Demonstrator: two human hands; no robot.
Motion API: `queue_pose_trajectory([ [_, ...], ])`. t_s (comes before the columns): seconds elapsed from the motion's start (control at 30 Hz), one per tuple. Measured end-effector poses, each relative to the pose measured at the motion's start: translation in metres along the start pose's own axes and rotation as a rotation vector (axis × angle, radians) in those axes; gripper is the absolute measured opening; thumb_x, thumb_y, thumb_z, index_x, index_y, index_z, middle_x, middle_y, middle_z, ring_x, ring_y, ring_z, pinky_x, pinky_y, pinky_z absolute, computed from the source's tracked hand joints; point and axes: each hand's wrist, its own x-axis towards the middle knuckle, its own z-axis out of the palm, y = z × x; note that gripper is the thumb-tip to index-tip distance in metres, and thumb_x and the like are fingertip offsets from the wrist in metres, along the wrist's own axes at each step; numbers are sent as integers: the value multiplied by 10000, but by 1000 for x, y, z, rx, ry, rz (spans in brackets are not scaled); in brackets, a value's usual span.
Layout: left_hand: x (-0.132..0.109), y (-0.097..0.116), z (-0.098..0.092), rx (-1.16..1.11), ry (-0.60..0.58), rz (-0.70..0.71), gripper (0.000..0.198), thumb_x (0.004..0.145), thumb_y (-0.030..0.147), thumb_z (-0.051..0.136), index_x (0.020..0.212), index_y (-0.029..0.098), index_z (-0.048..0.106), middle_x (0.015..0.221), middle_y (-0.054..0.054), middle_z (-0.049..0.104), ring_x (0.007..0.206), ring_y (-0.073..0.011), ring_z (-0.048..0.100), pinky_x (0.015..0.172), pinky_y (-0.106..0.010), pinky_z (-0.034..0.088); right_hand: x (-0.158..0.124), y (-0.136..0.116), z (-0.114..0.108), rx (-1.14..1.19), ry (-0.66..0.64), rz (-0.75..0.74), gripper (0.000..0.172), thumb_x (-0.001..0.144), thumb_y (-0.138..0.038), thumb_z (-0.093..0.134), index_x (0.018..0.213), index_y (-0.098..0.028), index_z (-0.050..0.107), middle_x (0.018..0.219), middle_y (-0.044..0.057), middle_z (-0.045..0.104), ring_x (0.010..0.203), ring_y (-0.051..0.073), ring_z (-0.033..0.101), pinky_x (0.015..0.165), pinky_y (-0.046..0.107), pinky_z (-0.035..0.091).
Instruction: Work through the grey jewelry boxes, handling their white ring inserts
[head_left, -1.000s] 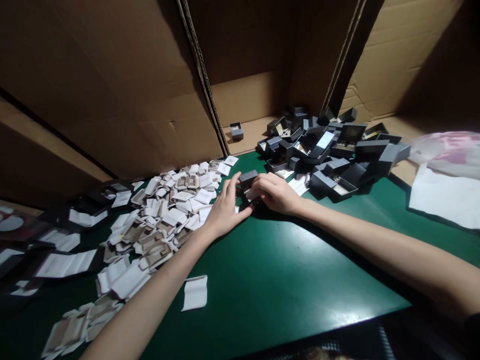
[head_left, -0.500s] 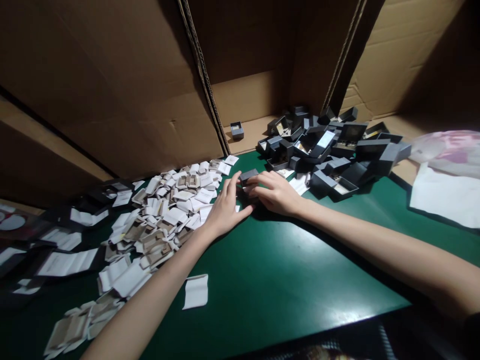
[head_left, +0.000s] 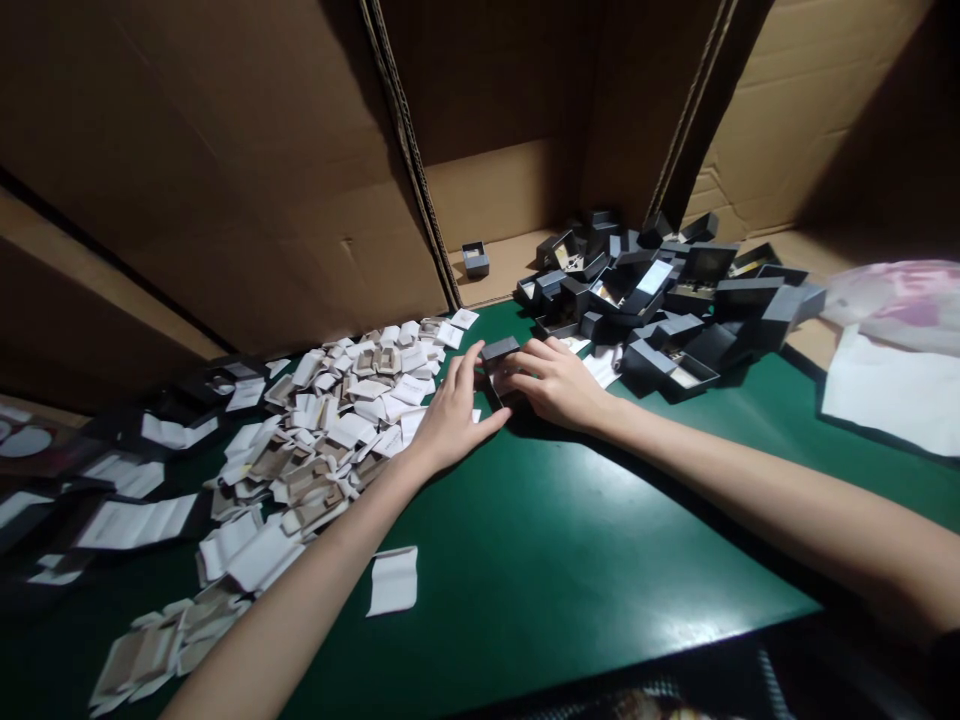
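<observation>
A small dark grey box (head_left: 499,350) stands on the green table between my two hands. Its near side seems open, and its inside is partly hidden by fingers. My left hand (head_left: 452,415) grips the box from the left, fingertips at its far edge and thumb along its lower front. From the right, my right hand (head_left: 562,390) has bent fingers at the box's opening; whether they pinch anything inside cannot be made out. White folded card inserts (head_left: 349,432) lie in a pile just left of my left hand. Behind my right hand is a heap of dark open boxes (head_left: 709,345).
Cardboard walls (head_left: 225,180) rise behind the green table (head_left: 570,560). One dark box (head_left: 475,262) sits apart on a cardboard ledge. A single white card (head_left: 393,580) lies near my left forearm. At right are a plastic bag (head_left: 892,300) and white sheet (head_left: 892,390).
My right fingers have shifted slightly at the box, and more of its inner side shows. My left hand keeps its place on it.
</observation>
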Motion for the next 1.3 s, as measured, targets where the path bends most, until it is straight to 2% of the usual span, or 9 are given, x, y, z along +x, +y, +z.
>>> queue_pose_trajectory([
  [0.23,-1,-1,0,-13,-5,-4,831,792,373,644,1456,279,152,1304,-122,409,1125,-268,540,966,-464,473,0,-1,0,8,-68,-3,208,832,-53,485,843,-150,670,1053,97,642,839,196,484,684,319,369],
  [0.37,0,0,-1,-20,7,9,823,787,359,651,1450,282,168,1324,-120,416,1110,-260,549,958,-450,482,1,-4,-5,-46,-178,29,193,836,-92,502,816,-152,684,1051,103,626,787,177,522,663,317,372],
  [0.5,1,2,-3,-41,22,-13,799,784,334,656,1438,277,199,1345,-101,430,1057,-223,578,935,-405,505,0,0,-12,-51,-306,46,245,832,-90,492,955,-174,686,1172,100,582,639,118,533,590,298,340],
  [0.63,1,2,-3,-57,50,-50,795,768,310,665,1429,270,226,1329,-87,473,1018,-204,606,923,-370,511,-5,11,-13,-19,-380,-17,411,814,-52,464,1155,-222,617,1350,84,483,664,110,558,590,271,354],
  [0.83,0,2,-5,-67,27,-71,824,766,323,665,1447,268,204,1347,-104,481,1038,-222,607,925,-380,501,-10,14,-8,15,-349,-12,420,819,-55,457,1165,-238,609,1377,72,469,699,124,590,645,274,423],
  [1.0,1,10,-30,13,-163,-65,856,828,363,595,1490,257,63,1459,-152,354,1235,-299,490,981,-433,448,-12,12,-4,72,-286,-3,421,814,-56,455,1163,-228,615,1345,89,494,819,173,636,698,294,474],
  [1.13,3,13,-58,188,-247,-19,635,862,298,526,1443,216,284,1409,-128,427,1262,-289,449,1013,-420,405,-11,12,-3,104,-269,5,447,793,-35,438,1159,-218,616,1351,96,491,870,198,649,711,312,501],
  [1.23,4,10,-70,318,-299,-10,400,880,276,474,1268,195,526,1209,-103,569,1117,-264,536,917,-381,450,-11,11,-3,132,-270,14,452,792,-29,425,1161,-214,611,1359,93,486,920,214,651,737,326,518],
  [1.3,4,7,-72,383,-333,-27,331,871,268,483,1169,185,599,1125,-96,594,1038,-253,562,858,-360,464,-12,11,-3,145,-279,14,465,787,-25,426,1174,-216,599,1372,89,477,947,219,649,754,332,524],
])
